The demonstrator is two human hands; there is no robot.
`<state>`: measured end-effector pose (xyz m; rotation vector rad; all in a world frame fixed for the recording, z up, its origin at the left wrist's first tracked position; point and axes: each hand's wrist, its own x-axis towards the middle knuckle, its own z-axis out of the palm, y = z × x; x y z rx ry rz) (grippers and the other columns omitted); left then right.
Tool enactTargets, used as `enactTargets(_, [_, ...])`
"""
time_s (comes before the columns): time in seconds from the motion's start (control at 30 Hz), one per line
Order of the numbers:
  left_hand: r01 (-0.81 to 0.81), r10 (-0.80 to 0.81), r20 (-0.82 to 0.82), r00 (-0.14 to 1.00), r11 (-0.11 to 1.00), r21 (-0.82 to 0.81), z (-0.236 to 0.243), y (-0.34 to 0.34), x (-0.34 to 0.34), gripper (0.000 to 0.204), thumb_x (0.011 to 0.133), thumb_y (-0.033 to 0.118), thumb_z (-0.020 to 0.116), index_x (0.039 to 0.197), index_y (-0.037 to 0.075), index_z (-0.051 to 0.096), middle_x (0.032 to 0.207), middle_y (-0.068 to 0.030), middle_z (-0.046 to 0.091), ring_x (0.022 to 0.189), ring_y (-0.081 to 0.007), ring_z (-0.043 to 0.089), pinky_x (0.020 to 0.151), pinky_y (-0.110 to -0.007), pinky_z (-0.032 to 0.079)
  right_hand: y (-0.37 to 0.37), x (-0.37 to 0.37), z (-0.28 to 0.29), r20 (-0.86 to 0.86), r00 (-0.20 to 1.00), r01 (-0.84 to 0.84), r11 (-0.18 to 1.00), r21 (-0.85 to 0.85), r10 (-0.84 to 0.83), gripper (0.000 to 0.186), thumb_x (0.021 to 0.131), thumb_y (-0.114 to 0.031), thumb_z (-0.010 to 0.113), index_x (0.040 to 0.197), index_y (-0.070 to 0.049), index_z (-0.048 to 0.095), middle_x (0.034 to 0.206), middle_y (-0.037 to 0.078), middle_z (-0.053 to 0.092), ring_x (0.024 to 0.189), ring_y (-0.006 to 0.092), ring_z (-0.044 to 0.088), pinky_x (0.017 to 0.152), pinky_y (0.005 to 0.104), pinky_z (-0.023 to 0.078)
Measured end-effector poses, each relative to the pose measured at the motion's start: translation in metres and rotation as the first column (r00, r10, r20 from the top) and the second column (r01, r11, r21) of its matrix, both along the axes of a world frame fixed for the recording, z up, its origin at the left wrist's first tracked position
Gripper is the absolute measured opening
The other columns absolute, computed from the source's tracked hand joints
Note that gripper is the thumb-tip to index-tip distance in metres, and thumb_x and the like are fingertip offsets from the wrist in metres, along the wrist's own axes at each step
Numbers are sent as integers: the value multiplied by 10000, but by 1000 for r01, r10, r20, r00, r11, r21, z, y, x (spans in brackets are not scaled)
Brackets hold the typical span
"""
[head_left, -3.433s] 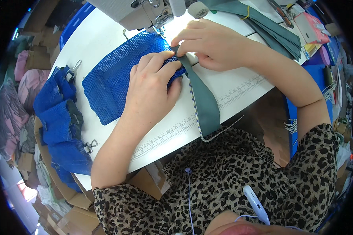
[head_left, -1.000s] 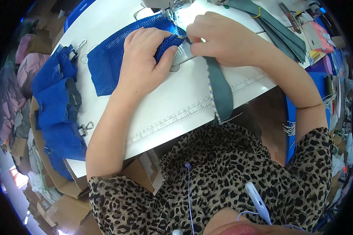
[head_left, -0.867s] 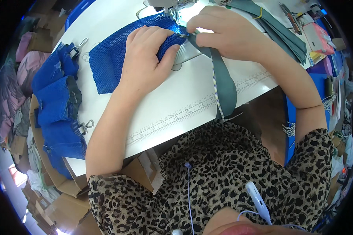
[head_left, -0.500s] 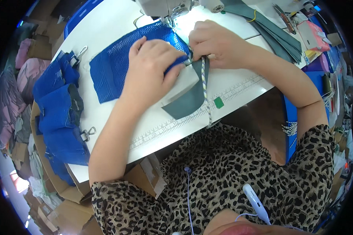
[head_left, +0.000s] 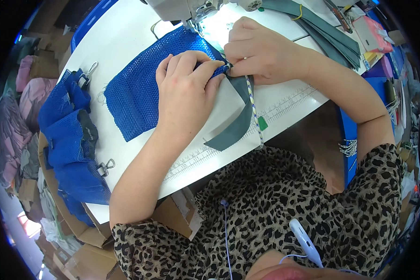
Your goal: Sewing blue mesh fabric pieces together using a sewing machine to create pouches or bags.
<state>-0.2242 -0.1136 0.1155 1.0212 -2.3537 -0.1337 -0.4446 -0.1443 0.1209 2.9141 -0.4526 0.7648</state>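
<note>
A blue mesh fabric piece [head_left: 137,88] lies on the white sewing table, its far edge reaching under the lit head of the sewing machine [head_left: 198,14]. My left hand [head_left: 186,91] is closed on the mesh, pinching its right edge between thumb and fingers. Close beside it, my right hand [head_left: 261,53] is closed at the same edge, fingers bent around the mesh, the dark green strip and the cord; which of these it grips is partly hidden. The dark green strip [head_left: 233,133] hangs toward me, with a white-patterned cord [head_left: 253,105] alongside.
More blue mesh pieces with metal snap hooks [head_left: 108,167] drape over the table's left edge above a cardboard box [head_left: 91,235]. Dark green strips [head_left: 319,30] lie at the far right near pliers [head_left: 339,16]. A printed ruler [head_left: 284,108] runs along the near edge.
The mesh's right edge is now folded up between my hands, and its near left corner has swung toward me. The green strip and cord have shifted slightly right.
</note>
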Motion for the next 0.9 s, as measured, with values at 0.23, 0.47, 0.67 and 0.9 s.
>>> enactTargets(0.23, [-2,2,17,1000,1000,-16,0,-1,-2,146,794,139,740,934,97,743,997,-21,639,1020,-216,584,1027,-470,366,-2,-1,0,19,1000,-12,1000,18,12,149,576,-84,732,676,-105,623,790,-7,510,879,173,527,868,338,412])
enactTargets(0.47, [13,-12,56,998,1000,-24,4,2,0,145,798,150,727,933,97,737,1022,-24,633,1052,-217,572,1044,-493,348,-1,-10,14,127,975,69,789,611,-183,329,667,78,545,939,-74,651,1032,68,581,1000,242,552,925,363,432])
enactTargets(0.67, [6,-3,92,996,1000,-29,6,4,1,162,789,143,723,946,104,729,1034,-20,624,1063,-214,567,1043,-501,343,-3,-9,4,26,987,146,942,301,-161,345,703,91,504,963,-82,649,1081,32,618,1020,237,562,888,390,436])
enactTargets(0.9, [6,-2,93,996,999,-46,5,3,1,168,781,138,721,946,109,728,1039,-12,621,1068,-214,566,1040,-509,342,0,-7,3,-25,982,188,945,266,-188,340,733,85,523,981,-101,662,1065,7,630,1019,219,564,887,379,437])
